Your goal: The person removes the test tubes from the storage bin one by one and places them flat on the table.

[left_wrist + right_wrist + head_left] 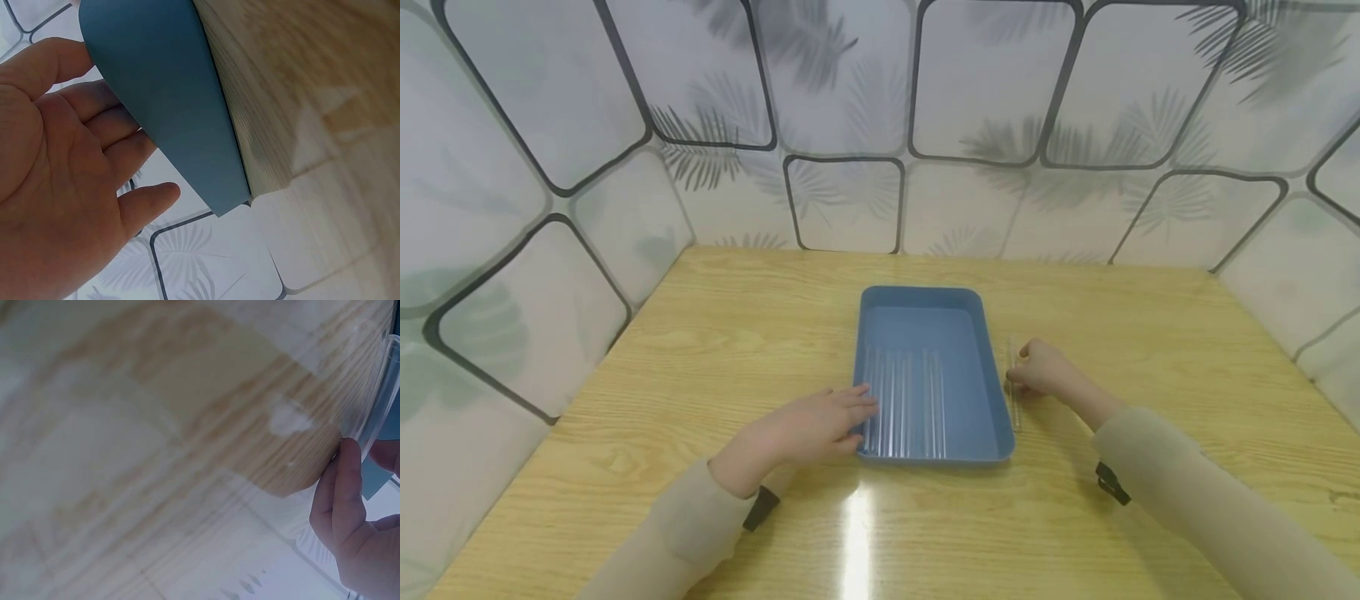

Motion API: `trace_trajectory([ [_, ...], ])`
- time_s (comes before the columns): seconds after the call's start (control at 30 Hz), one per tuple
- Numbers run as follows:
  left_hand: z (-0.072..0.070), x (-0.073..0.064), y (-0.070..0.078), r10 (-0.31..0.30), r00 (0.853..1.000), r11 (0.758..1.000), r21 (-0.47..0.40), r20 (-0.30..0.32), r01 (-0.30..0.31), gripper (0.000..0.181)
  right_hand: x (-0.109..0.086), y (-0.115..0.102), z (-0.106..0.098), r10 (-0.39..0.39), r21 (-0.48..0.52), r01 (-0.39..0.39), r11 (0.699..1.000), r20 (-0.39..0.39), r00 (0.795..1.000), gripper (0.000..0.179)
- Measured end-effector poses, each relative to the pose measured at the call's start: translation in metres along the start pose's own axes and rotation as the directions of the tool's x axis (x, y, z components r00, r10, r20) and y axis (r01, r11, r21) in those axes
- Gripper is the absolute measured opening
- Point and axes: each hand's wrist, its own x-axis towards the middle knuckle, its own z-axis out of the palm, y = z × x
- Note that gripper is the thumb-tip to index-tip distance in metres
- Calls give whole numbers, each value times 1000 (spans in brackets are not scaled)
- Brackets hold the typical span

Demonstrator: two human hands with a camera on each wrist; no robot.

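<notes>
Just right of the blue tray [968, 396], your right hand [1041, 368] pinches a clear tube [1016, 414], its long axis running near to far; your left hand [816, 423], loosely spread, touches the tray.

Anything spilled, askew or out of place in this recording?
Nothing looks spilled or askew: clear tubes lie side by side in the blue tray. Only one tube is outside, pinched by the right hand.
</notes>
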Motion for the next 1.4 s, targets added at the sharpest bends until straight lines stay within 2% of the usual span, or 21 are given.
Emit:
trace_trajectory([
  [0.5, 0, 0, -1, 6, 1000, 1000, 2, -3, -6, 46, -3, -2, 0, -11, -47, 12, 999, 19, 1000, 52],
  [0.93, 0, 0, -1, 10, 1000, 1000, 9, -4, -10, 46, -3, -3, -1, -12, -49, 13, 999, 20, 1000, 53],
  [1.4, 1, 0, -1, 2, 1000, 1000, -5, -7, -2, 45, -3, -4, -2, -43, -90, 45, 995, 25, 999, 55],
])
